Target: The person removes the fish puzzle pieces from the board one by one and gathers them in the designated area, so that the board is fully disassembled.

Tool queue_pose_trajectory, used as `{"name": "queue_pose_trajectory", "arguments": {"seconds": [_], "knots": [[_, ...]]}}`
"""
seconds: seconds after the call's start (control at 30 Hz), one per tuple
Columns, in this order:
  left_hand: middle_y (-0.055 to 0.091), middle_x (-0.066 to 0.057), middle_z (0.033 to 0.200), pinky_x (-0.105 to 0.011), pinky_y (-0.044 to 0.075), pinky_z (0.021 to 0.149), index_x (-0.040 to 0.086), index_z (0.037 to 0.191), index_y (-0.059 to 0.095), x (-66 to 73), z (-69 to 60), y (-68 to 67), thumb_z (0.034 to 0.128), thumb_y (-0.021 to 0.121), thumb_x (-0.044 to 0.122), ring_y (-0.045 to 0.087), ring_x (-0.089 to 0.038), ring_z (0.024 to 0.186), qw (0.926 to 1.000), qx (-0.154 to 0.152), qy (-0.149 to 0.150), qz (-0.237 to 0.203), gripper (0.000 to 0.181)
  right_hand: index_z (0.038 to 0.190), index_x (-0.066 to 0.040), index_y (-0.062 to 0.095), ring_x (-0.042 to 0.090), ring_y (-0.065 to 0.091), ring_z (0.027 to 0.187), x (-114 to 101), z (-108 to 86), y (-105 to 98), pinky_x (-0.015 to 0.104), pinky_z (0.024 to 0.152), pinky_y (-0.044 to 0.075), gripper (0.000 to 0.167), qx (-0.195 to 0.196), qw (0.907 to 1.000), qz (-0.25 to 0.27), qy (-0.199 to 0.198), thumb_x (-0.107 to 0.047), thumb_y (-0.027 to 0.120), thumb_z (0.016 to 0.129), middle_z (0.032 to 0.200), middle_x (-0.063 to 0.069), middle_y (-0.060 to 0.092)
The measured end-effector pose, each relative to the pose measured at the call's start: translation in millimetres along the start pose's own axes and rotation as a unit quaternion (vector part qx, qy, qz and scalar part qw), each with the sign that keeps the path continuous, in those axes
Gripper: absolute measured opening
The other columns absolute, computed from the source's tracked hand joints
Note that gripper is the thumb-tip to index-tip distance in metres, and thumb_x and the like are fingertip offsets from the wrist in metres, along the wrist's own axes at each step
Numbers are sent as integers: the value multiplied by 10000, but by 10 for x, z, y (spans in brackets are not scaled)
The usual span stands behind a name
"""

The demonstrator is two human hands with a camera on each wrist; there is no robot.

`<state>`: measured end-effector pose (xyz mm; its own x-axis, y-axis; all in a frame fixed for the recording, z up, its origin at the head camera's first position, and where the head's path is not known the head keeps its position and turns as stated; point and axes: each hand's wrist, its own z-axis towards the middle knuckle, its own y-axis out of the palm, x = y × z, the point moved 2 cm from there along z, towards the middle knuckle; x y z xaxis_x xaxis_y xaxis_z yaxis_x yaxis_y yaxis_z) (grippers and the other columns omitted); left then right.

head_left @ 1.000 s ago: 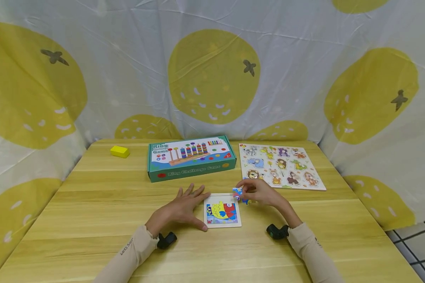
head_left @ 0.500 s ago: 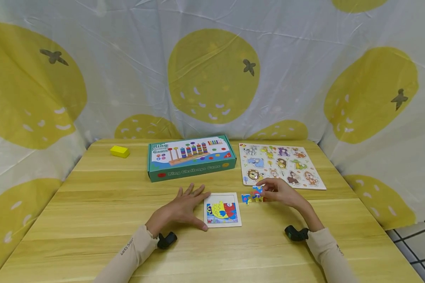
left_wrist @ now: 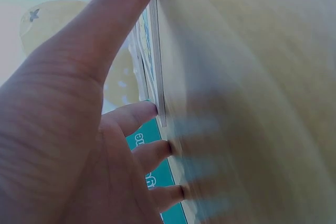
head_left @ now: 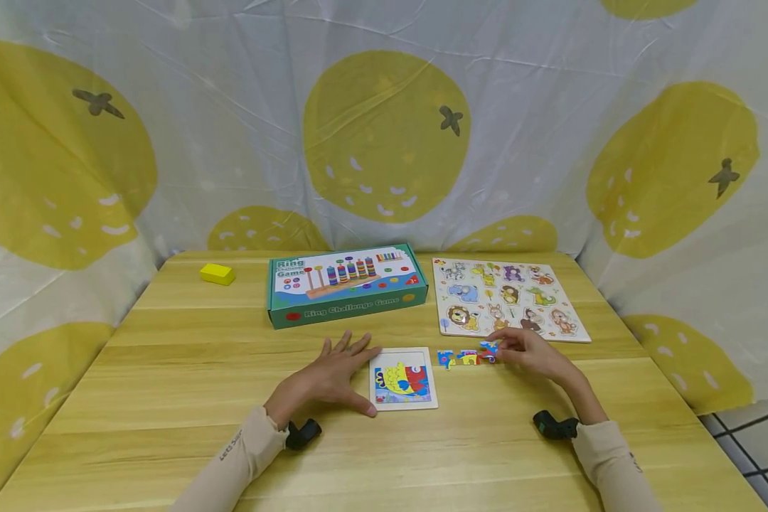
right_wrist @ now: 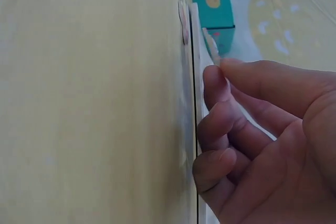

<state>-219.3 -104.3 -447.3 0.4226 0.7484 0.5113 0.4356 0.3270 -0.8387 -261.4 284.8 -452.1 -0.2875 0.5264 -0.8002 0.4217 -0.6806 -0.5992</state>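
Observation:
A small framed puzzle (head_left: 402, 357) with a yellow and red fish picture lies on the table. My left hand (head_left: 333, 380) rests at its left side with fingers spread, thumb and a fingertip touching the frame; the left wrist view shows the spread fingers (left_wrist: 152, 153) too. To the right of the frame, my right hand (head_left: 531, 354) pinches a blue and red puzzle piece (head_left: 488, 348) between thumb and index finger. Two more pieces lie in a row, one blue and yellow (head_left: 444, 357), one red and yellow (head_left: 468, 357). In the right wrist view the held piece (right_wrist: 211, 45) is edge-on.
A green ring game box (head_left: 348, 311) lies behind the framed puzzle. An animal puzzle board (head_left: 508, 299) is at the back right, just behind my right hand. At the back left sits a yellow block (head_left: 217, 274). A fruit-patterned cloth (head_left: 531, 142) hangs behind the table.
My right hand has moved right with the pinched piece, away from the framed puzzle and past the two loose pieces, which now show fully. My left hand has stayed in place.

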Motion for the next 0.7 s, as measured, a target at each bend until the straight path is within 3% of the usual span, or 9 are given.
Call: {"name": "queue_pose_trajectory", "arguments": {"seconds": [0.7], "knots": [[123,-37,1610,-630,-93,1114,239,1521,292,-8,12,8,649,777,632,-43,-383,1462,10000,0,-55,61,1073,1196,108,580,105,487,624,22,-47,-59,221,535,403,289,-334,9994,-3,-75,49,540,915,822,138,641]]}}
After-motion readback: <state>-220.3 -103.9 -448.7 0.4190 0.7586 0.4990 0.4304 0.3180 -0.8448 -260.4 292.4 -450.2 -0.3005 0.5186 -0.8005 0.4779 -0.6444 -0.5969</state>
